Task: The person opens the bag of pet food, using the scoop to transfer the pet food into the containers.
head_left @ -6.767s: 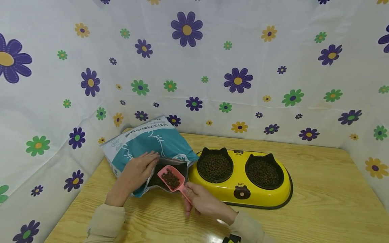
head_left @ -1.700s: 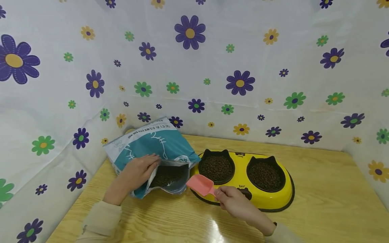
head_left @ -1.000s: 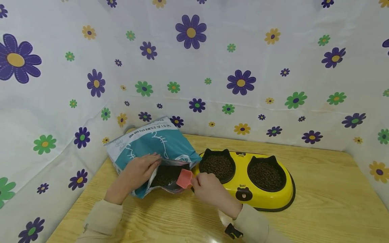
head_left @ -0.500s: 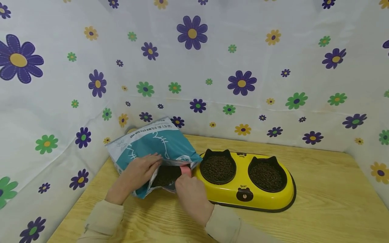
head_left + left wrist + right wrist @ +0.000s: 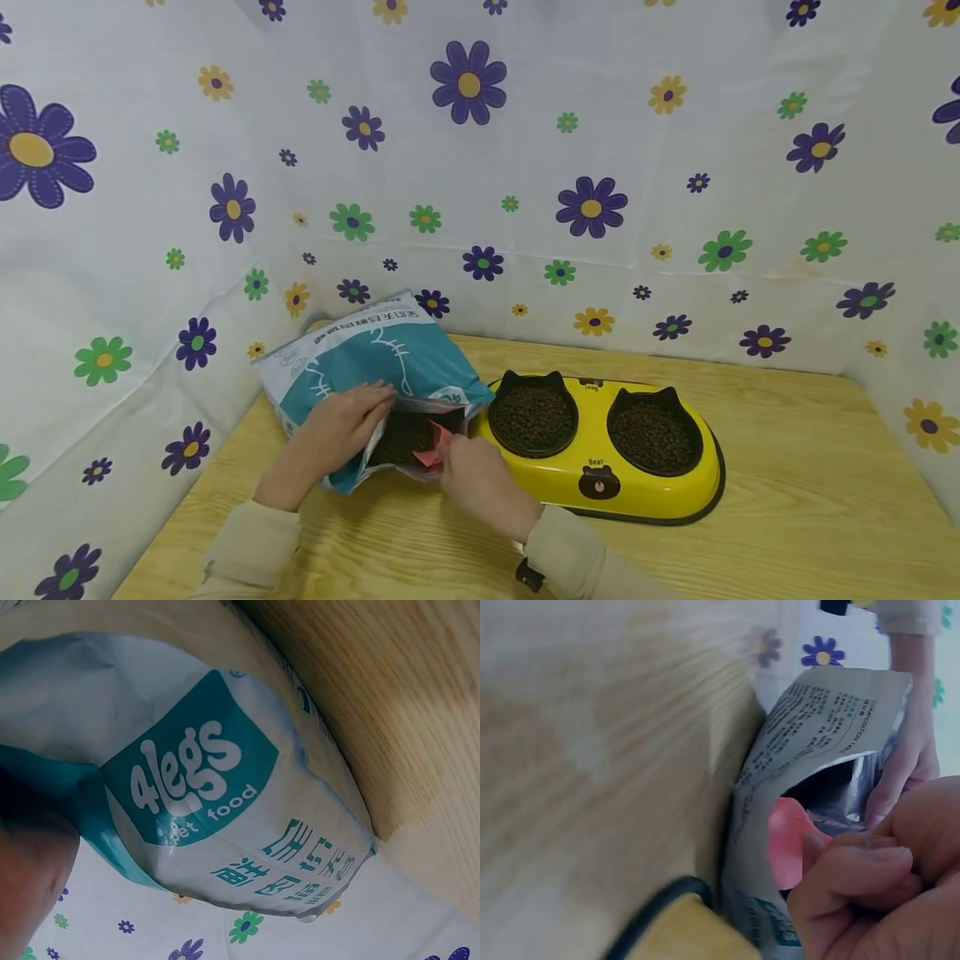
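Note:
A teal and white pet food bag (image 5: 420, 358) lies on its side on the table, its mouth facing me, with dark kibble inside. My left hand (image 5: 341, 433) holds the upper left rim of the mouth, fingers over the outside and thumb at the edge; part of that hand (image 5: 34, 877) shows in the left wrist view. In my right hand (image 5: 483, 483) is the handle of a pink scoop (image 5: 435, 446), tilted inside the lower right of the mouth. In the right wrist view, curled fingers (image 5: 855, 877) grip the scoop (image 5: 786, 840); its load is hidden.
Right of the bag stands a yellow double feeder (image 5: 592, 433) with a black rubber edge. Its two cat-eared black bowls, the left bowl (image 5: 534, 414) and right bowl (image 5: 654, 433), hold brown kibble. Flowered white cloth (image 5: 510, 150) surrounds the wooden table (image 5: 795, 467).
The scoop held kibble at first, then appeared bare beside the left bowl. My right hand has brought it back left into the bag's mouth and tilted it. My left hand stayed on the bag.

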`<state>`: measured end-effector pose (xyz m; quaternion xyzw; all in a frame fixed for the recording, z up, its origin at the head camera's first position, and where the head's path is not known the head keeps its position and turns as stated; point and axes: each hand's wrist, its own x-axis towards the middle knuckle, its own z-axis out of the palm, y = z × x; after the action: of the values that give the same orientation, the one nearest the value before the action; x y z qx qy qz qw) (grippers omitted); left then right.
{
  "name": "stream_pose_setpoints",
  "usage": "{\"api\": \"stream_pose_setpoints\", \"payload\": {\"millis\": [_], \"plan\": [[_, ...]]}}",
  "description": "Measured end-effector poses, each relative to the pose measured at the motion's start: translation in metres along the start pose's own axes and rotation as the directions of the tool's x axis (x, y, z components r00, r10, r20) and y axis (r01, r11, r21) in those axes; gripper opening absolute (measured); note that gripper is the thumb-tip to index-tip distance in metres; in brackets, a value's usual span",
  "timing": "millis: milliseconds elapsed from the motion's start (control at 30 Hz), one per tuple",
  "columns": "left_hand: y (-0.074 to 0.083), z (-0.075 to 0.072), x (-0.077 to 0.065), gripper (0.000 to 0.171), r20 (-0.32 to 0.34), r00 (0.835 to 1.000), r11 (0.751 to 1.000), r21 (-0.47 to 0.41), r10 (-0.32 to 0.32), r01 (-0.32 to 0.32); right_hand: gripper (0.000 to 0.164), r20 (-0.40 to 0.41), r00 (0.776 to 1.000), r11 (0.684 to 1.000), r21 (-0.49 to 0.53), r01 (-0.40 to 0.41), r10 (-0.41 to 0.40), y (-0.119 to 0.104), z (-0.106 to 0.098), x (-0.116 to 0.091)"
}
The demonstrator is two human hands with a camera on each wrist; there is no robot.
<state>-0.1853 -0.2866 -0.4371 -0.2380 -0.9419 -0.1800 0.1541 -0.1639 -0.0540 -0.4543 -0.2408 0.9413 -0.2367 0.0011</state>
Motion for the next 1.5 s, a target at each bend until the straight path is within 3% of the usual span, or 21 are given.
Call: {"api": "stream_pose_setpoints", "payload": {"millis": [100,167,333,467,567,700,767,833,1067,1300,1500], "plan": [[0.0,0.0,-0.001,0.028,0.001,1.0,1.0,0.001,0.001,-0.001,0.041,0.035,0.999,0.971,0.237,-0.043,0.036,0.007,0.001,0.0],[-0.001,0.0,-0.002,0.028,0.003,1.0,1.0,0.001,-0.002,0.002,0.043,0.047,0.997,0.94,0.333,-0.071,0.058,0.01,0.001,-0.001],[0.0,0.001,-0.004,0.028,0.005,1.0,1.0,-0.004,-0.01,0.01,0.039,0.078,0.995,0.884,0.458,-0.093,0.065,0.019,-0.002,-0.006],[0.001,0.001,-0.004,0.028,0.007,1.0,1.0,-0.011,-0.013,0.013,0.035,0.156,0.986,0.832,0.539,-0.134,0.058,0.024,-0.005,-0.014],[0.001,0.002,-0.004,0.028,-0.002,1.0,1.0,-0.008,-0.009,0.009,0.034,0.25,0.967,0.76,0.617,-0.204,0.057,0.027,-0.008,-0.019],[0.002,0.002,-0.004,0.027,-0.006,1.0,1.0,-0.004,-0.005,0.005,0.034,0.368,0.929,0.61,0.728,-0.312,0.035,0.03,-0.012,-0.024],[0.002,0.002,-0.003,0.028,0.0,1.0,1.0,-0.006,-0.009,0.009,0.034,0.4,0.916,0.562,0.754,-0.34,0.017,0.031,-0.014,-0.026],[0.002,0.002,-0.003,0.028,0.005,1.0,1.0,-0.007,-0.013,0.013,0.032,0.413,0.911,0.538,0.768,-0.347,-0.002,0.031,-0.016,-0.027],[0.002,0.001,-0.005,0.027,0.016,1.0,1.0,-0.008,-0.021,0.021,0.032,0.398,0.915,0.483,0.815,-0.321,-0.063,0.033,-0.021,-0.031],[0.0,0.001,-0.003,0.027,0.001,1.0,1.0,-0.011,-0.001,0.001,0.032,0.295,0.952,0.488,0.845,-0.22,-0.082,0.038,-0.032,-0.036],[-0.001,0.0,-0.002,0.028,0.002,1.0,1.0,-0.011,0.001,-0.001,0.032,0.293,0.953,0.47,0.853,-0.225,-0.076,0.057,-0.049,-0.047]]}}
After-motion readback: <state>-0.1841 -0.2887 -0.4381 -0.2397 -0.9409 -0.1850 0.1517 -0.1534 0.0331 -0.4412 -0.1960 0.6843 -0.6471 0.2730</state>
